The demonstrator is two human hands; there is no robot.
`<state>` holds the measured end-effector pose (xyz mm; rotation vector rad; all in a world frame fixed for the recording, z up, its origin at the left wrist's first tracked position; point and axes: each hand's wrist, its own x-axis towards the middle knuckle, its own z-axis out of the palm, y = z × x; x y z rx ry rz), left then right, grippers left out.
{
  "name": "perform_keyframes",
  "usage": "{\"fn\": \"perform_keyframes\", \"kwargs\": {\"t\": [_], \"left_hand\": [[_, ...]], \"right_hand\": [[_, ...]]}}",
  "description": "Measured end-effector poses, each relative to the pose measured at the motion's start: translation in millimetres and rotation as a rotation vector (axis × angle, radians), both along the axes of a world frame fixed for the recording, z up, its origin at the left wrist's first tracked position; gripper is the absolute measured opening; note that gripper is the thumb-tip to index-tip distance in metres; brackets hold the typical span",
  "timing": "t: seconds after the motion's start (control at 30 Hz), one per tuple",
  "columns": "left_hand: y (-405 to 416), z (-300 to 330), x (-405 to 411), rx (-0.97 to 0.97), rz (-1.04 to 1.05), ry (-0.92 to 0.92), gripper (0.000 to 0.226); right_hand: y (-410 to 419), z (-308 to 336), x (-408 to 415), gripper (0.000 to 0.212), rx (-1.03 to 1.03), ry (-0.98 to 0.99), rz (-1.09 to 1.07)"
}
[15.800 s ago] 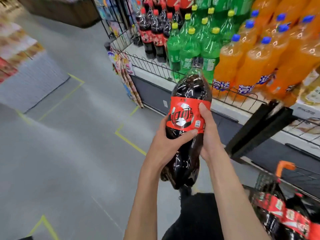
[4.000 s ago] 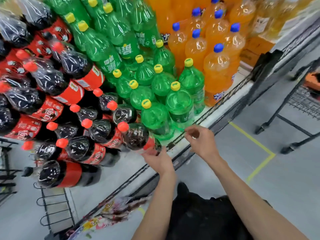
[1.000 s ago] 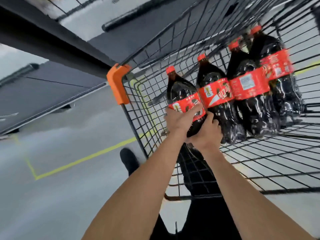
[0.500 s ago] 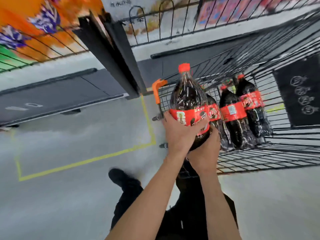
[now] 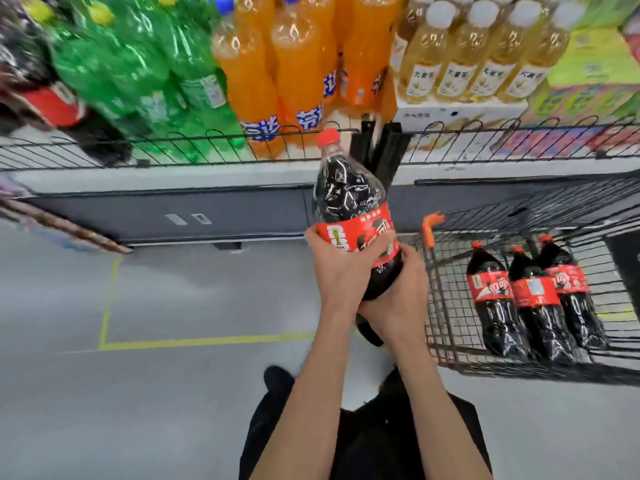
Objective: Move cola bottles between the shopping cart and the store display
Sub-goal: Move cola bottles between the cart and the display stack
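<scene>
The cola bottle (image 5: 349, 206) has risen clear of the shopping cart (image 5: 450, 306) since half a second ago, upright before the store display (image 5: 173, 174). Left hand (image 5: 337, 268) grips its label; right hand (image 5: 398, 299) cups below. Three bottles (image 5: 530, 299) lie in the cart.

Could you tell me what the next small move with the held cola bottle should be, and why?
Probably carry the bottle up and left toward the cola stock on the display. Both hands, left and right, grip it upright, clear of the cart, where three bottles remain, and it sits below the shelf rail, in front of the orange sodas.
</scene>
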<state>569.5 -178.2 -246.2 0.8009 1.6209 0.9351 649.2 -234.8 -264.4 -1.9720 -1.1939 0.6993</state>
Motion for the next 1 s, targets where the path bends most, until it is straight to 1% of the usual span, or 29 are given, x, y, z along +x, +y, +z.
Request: {"fn": "perform_keyframes", "kwargs": {"t": [0.23, 0.4, 0.57, 0.77, 0.9, 1.0], "left_hand": [[4, 43, -177, 0.116, 0.202, 0.022, 0.106], [-1, 70, -284, 0.186, 0.351, 0.052, 0.102], [3, 90, -355, 0.229, 0.49, 0.102, 0.095], [37, 96, -427, 0.262, 0.564, 0.171, 0.091], [70, 98, -470, 0.256, 0.592, 0.225, 0.096], [110, 98, -512, 0.282, 0.583, 0.263, 0.103]], "right_hand": [[29, 30, -161, 0.107, 0.097, 0.08, 0.264], [45, 51, -261, 0.106, 0.133, 0.131, 0.45], [67, 69, -334, 0.104, 0.15, 0.15, 0.588], [108, 81, -408, 0.102, 0.189, 0.188, 0.663], [146, 80, -453, 0.105, 0.194, 0.219, 0.697], [189, 77, -496, 0.104, 0.191, 0.264, 0.711]]}}
